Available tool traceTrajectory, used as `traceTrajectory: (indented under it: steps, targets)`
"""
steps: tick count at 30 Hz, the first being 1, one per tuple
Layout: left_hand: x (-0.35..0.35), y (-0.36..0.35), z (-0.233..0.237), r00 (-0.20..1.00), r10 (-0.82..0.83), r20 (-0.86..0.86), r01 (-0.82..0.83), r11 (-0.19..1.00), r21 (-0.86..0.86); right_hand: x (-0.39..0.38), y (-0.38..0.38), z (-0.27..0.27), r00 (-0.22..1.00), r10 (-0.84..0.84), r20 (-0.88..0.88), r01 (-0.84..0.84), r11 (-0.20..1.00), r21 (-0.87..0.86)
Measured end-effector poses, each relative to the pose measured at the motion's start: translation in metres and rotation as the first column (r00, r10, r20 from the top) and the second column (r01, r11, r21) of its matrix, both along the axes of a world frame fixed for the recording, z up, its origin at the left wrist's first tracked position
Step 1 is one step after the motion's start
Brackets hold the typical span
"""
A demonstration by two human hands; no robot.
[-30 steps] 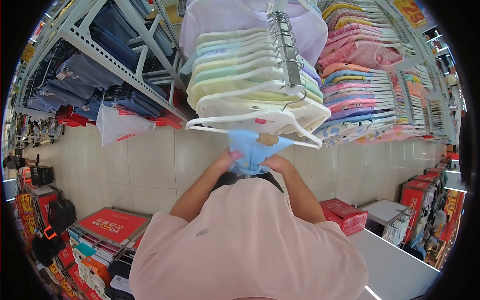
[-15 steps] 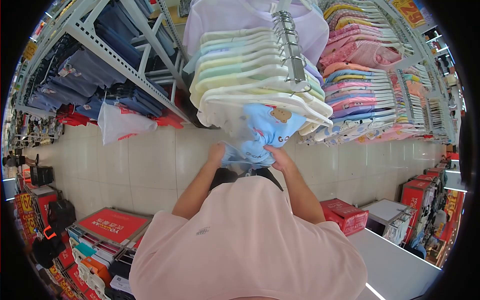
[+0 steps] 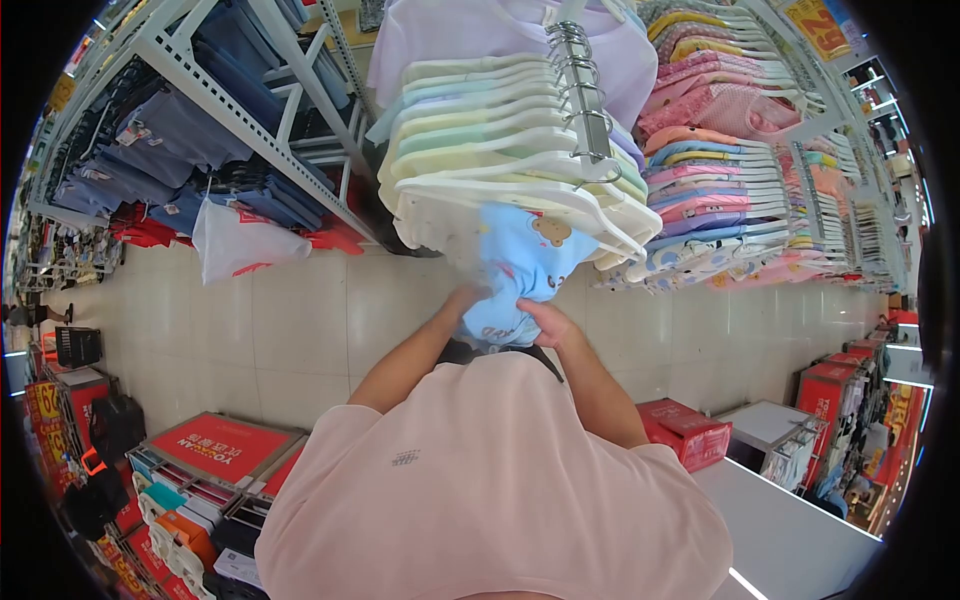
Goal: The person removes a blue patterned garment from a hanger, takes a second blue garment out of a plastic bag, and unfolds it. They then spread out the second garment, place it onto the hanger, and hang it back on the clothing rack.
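A light blue garment (image 3: 540,250) with a bear print and dark lettering hangs down in front of me from the nearest white hangers (image 3: 500,192). My right hand (image 3: 548,322) is closed on its lower right part, thumb lying over the cloth. At the garment's lower left edge is my left hand (image 3: 466,300), its fingers blurred into the cloth. The garment's left side is smeared and partly see-through in the picture. Behind it, pale yellow, green and blue clothes (image 3: 470,120) hang in a row on white hangers.
A metal hanging rail (image 3: 592,125) with rings carries the row. Pink and patterned clothes (image 3: 710,190) hang on the right. At left stands a white metal rack (image 3: 215,95) with dark blue clothes and a white bag (image 3: 240,245). Red boxes (image 3: 685,432) and display tops lie behind me, on both sides.
My left hand has moved right and inward to the garment's edge. The garment's lower part has shifted down and slightly left, with my right hand following. Clear film seen between my hands earlier no longer shows.
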State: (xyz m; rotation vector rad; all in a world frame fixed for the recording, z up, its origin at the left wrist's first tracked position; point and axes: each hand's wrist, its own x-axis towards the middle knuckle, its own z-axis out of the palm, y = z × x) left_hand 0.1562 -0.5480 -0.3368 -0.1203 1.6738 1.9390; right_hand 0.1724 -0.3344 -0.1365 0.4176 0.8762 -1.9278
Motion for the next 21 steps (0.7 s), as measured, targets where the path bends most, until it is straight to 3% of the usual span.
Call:
traceTrajectory:
  steps: [2, 5, 7, 9, 12, 16, 19, 21]
  targets:
    - [-0.007, 0.006, 0.001, 0.996, 0.001, 0.092, -0.014, 0.99, 0.14, -0.001, -0.005, 0.013, 0.992, 0.098, -0.083, -0.084, 0.983, 0.164]
    - [-0.018, 0.002, 0.052, 0.952, 0.035, 0.305, -0.118, 0.959, 0.259, -0.003, -0.004, 0.009, 0.944, 0.268, -0.19, -0.204, 0.932, 0.301]
    - [-0.022, -0.008, 0.089, 0.934, 0.071, 0.35, -0.168, 0.952, 0.257, -0.007, -0.001, 0.008, 0.899, 0.348, -0.267, -0.21, 0.875, 0.436]
    - [-0.021, -0.017, 0.132, 0.961, 0.094, 0.262, -0.137, 0.979, 0.152, -0.01, 0.002, -0.004, 0.854, 0.386, -0.349, -0.142, 0.818, 0.557]
    - [-0.011, -0.012, 0.181, 0.999, 0.02, -0.051, -0.029, 0.984, -0.173, -0.016, 0.003, -0.03, 0.81, 0.372, -0.453, 0.01, 0.764, 0.645]
    - [-0.003, -0.012, 0.166, 0.984, -0.014, 0.18, 0.018, 1.0, -0.016, -0.022, 0.002, -0.028, 0.809, 0.334, -0.484, 0.045, 0.786, 0.617]
    - [0.003, -0.013, 0.19, 0.989, -0.053, 0.137, 0.017, 0.968, 0.252, -0.023, -0.001, -0.025, 0.813, 0.311, -0.492, 0.068, 0.789, 0.611]
    - [0.002, -0.01, 0.191, 0.973, -0.225, -0.04, 0.225, 0.974, -0.01, -0.022, -0.004, -0.019, 0.802, 0.331, -0.497, 0.062, 0.782, 0.62]
